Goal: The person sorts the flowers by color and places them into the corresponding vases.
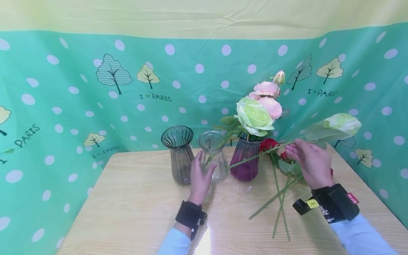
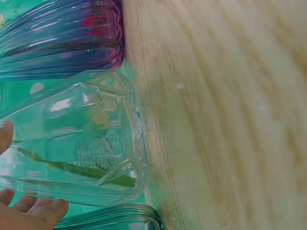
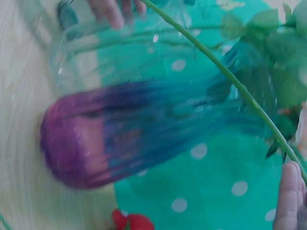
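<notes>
My left hand [image 1: 201, 177] is at the clear glass vase [image 1: 219, 168], thumb on one side and fingers on the other. A green stem [image 2: 91, 171] stands slanted inside that vase; it leads up to a pale green rose [image 1: 255, 117] leaning right. My right hand [image 1: 310, 161] pinches the stem [image 3: 225, 72] of another pale green rose [image 1: 342, 124], its bloom pointing right and its bare stem end reaching left across the front of the purple vase [image 1: 244, 163]. Pink roses [image 1: 267, 101] rise above the purple vase.
A grey-green glass vase [image 1: 181, 156] stands left of the clear one. Red roses [image 1: 268, 144] lie at the right of the wooden table [image 1: 134, 212], their crossed stems [image 1: 277, 198] stretching toward the front. A dotted green cloth [image 1: 191, 85] hangs behind.
</notes>
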A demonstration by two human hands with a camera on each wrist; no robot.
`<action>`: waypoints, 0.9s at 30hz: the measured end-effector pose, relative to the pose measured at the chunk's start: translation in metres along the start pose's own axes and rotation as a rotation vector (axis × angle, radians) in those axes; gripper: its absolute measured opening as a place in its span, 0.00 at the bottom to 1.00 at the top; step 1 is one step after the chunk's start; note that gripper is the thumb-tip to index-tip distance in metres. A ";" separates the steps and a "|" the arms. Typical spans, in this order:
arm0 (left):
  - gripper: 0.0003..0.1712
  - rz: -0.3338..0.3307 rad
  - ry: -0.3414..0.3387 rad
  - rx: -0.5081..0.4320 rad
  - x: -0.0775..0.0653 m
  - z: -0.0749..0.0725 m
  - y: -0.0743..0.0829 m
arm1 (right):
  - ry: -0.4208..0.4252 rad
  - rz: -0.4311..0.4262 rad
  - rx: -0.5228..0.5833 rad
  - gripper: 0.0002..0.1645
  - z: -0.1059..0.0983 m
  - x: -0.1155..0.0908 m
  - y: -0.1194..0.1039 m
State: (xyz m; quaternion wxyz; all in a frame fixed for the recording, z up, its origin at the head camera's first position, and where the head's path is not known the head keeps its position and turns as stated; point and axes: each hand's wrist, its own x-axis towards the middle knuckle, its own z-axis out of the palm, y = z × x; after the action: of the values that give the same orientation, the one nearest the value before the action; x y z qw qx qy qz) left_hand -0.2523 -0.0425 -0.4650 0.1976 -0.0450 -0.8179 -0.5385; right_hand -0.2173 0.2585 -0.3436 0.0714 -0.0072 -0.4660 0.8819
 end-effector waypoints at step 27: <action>0.42 -0.014 0.004 -0.006 -0.001 -0.001 0.004 | 0.321 -0.301 0.194 0.16 0.049 -0.011 0.016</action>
State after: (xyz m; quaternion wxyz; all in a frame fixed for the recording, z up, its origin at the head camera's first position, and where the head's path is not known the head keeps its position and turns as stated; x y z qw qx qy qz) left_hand -0.2502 -0.0417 -0.4619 0.1952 -0.0391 -0.8162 -0.5424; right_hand -0.2126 0.2081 -0.3293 0.2755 -0.0707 -0.3576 0.8895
